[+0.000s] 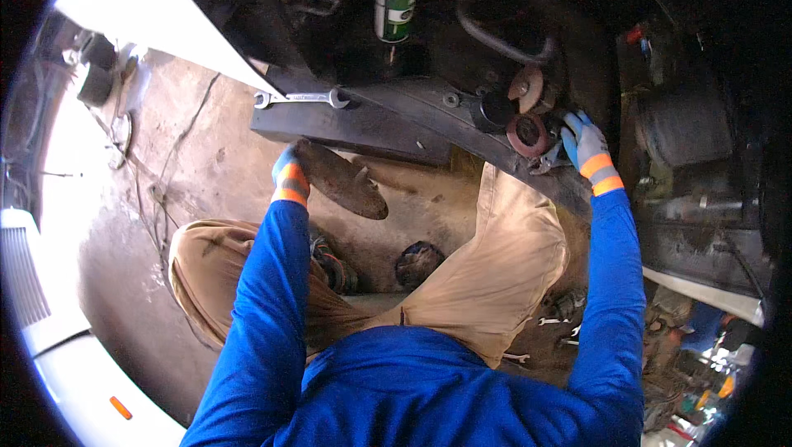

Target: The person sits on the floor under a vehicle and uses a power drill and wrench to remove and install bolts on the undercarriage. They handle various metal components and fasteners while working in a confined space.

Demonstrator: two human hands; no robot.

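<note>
My left hand [290, 173], in a grey-blue glove with an orange cuff, grips the upper left end of a flat, rusty brown metal plate [342, 185] with rounded ends. The plate hangs tilted above the floor between my knees. Out to the right, my gloved right hand [587, 143] has its fingers bent over a dark part on the black frame. What lies under those fingers is too dark to make out. Just left of them are a reddish abrasive-looking disc [528, 135], a tan disc [526, 89] and a round black piece [492, 110].
An open-ended wrench [302, 99] lies on the dark metal beam [355, 129] ahead. A white-and-green can [396, 3] stands farther back near a curved hose [499, 39]. Several wrenches [516, 358] lie on the floor at lower right. White vehicle panels [99, 389] edge the left.
</note>
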